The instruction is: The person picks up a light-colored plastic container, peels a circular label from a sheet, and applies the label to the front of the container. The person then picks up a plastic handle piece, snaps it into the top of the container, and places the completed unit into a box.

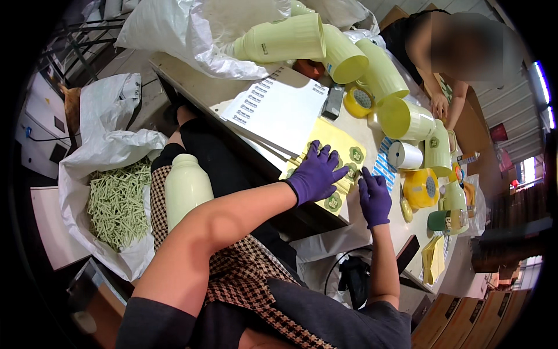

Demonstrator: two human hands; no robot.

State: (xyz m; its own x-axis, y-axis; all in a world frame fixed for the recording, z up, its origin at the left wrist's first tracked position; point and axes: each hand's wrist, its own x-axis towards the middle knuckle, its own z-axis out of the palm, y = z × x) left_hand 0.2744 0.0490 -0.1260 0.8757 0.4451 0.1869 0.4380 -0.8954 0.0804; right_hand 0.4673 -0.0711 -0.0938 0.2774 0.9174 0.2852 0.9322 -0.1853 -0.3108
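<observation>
Both my hands wear purple gloves over a yellow sheet (321,135) with round green flower-shaped stickers at the table's near edge. My left hand (317,174) lies on the sheet, fingers spread. Close by on the right, my right hand (374,200) has its fingers stretched out beside the sheet's edge. One green sticker (351,171) shows between the fingertips of both hands; whether either touches it I cannot tell. Another sticker (333,202) sits below my left hand. A pale green bottle (189,185) rests on my lap, partly behind my left forearm.
Pale green cylindrical containers (282,39) crowd the table's far side. White printed sheets (276,104), yellow tape rolls (421,187) and a white roll (405,155) lie around. A sack of green sticks (119,203) stands at left. Another person's hand (440,106) works at far right.
</observation>
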